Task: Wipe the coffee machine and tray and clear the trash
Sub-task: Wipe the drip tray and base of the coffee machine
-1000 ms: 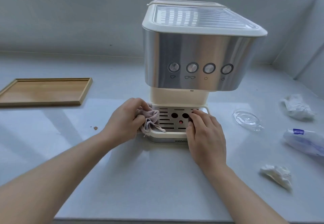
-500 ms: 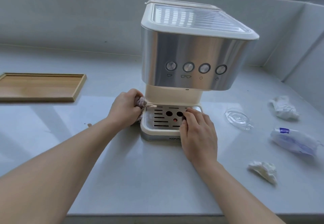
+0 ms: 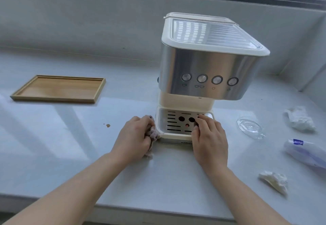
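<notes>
A cream and steel coffee machine [image 3: 208,69] stands on the white counter, its drip tray [image 3: 174,123] at the front. My left hand [image 3: 135,137] is closed on a bunched pink cloth [image 3: 153,134], pressed against the drip tray's left outer side near the front corner. My right hand [image 3: 209,141] lies flat on the tray's right front part, fingers spread over the grille. A wooden tray [image 3: 58,89] sits to the far left. Trash lies on the right: a crumpled tissue [image 3: 299,119], another crumpled tissue [image 3: 274,180] and a plastic wrapper [image 3: 305,151].
A clear plastic lid [image 3: 250,127] rests right of the machine. A small brown stain [image 3: 108,125] marks the counter left of my left hand. The wall and window frame run along the back; the counter edge is near me.
My left hand with the cloth has come off the grille and moved down along the drip tray's left outer side toward the front corner. My right hand stays on the tray. The view tilted up.
</notes>
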Demonstrator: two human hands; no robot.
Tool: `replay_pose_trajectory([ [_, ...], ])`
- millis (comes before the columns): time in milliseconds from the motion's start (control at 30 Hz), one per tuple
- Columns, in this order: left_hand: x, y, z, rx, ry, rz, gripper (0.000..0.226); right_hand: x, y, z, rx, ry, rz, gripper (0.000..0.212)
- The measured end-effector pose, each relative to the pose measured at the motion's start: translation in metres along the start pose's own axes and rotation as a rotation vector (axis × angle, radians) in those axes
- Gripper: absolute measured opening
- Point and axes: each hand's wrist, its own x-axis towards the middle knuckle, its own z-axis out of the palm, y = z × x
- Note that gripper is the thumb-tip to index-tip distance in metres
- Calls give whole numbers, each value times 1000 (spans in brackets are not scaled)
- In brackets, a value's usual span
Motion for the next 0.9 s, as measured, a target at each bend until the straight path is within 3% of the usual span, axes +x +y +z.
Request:
replay_pose_trajectory([
  [167,-55,12,-7,-189,-107,130,36,0,1,-1,15,-3,-4,43],
  [267,-38,1,-15,-240,-146,129,35,1,1,-1,29,-4,-11,44],
  [367,8,-17,-15,-45,-61,36,33,1,0,0,34,-5,-9,40],
  [567,82,-16,-8,158,-230,24,30,1,1,1,38,13,-14,37],
  [700,51,-22,-23,135,-315,142,39,1,2,1,41,16,-18,36],
  [800,25,-49,-45,263,-289,239,39,-1,3,2,42,30,-22,37],
  [900,18,-87,-83,336,-191,48,34,1,3,4,37,43,-39,39],
])
